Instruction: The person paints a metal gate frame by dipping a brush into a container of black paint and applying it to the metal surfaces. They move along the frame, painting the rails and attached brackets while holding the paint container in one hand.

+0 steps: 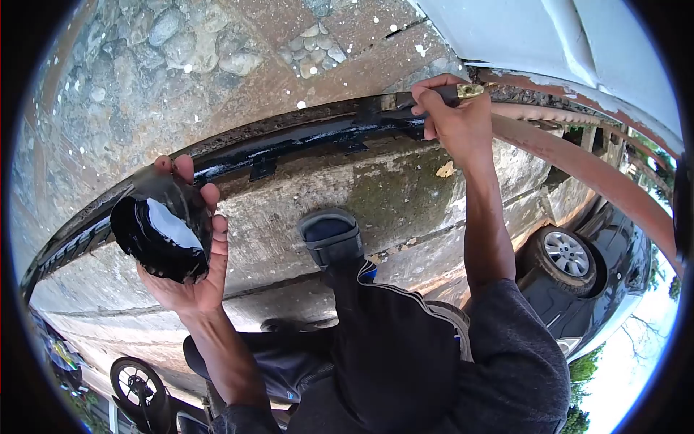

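Observation:
A cut container of glossy black paint (160, 230) rests in my left hand (189, 278), whose fingers curl around its side. My right hand (457, 119) is closed around a paintbrush (466, 91); the handle end points right and the dark bristle end reaches left to the rail. Wet-looking black paint covers the long metal rail (289, 145), which curves from the lower left to my right hand. Beyond that hand the rail continues as a reddish-brown, unpainted-looking bar (578, 163).
Stone-set paving (181, 65) lies above the rail, and a concrete ledge (289, 195) below it. My sandalled foot (329, 233) stands on the ledge. A dark car (600, 267) is at the right, a motorcycle wheel (137, 387) at the lower left, and a pale panel (520, 36) at the top right.

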`<action>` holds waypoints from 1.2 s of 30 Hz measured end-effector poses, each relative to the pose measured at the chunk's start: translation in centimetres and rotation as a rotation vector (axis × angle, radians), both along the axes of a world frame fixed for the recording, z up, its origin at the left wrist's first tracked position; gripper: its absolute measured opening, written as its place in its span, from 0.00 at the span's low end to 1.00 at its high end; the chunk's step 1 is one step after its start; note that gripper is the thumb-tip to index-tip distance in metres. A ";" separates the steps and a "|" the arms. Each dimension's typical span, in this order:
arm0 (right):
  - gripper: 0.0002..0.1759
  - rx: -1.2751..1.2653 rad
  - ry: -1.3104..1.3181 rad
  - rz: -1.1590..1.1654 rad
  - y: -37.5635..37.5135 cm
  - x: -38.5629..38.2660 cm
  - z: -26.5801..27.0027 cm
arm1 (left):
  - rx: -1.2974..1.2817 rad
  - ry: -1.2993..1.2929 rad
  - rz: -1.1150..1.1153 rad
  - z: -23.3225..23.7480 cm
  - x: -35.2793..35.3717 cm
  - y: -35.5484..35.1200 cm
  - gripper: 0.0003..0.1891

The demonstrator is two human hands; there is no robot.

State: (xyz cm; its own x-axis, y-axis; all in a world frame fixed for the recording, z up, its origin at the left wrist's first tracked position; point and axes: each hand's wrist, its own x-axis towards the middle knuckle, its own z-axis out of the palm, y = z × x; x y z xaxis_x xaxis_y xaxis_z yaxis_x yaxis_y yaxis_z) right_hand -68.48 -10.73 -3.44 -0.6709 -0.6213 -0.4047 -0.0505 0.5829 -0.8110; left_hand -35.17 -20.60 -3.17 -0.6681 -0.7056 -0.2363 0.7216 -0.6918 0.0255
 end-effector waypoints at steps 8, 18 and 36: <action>0.09 0.113 -0.016 0.179 -2.3 -1.1 1.2 | 0.039 -0.039 -0.031 -0.9 -0.4 -1.2 0.34; 0.06 0.356 0.327 0.290 -2.0 -3.2 1.0 | 0.061 -0.128 -0.033 0.1 0.0 -1.7 0.34; 0.10 0.145 0.117 1.041 -6.6 2.2 2.2 | 0.295 -0.066 0.130 1.5 6.3 2.8 0.32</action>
State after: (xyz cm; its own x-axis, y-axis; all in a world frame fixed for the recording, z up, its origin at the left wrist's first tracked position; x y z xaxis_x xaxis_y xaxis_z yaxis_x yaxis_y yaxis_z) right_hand -66.28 -17.30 -1.25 0.1259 -0.8634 -0.4886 -0.6544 0.2979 -0.6950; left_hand -28.90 -17.75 -1.70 -0.5533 -0.6786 -0.4831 0.8078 -0.5786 -0.1124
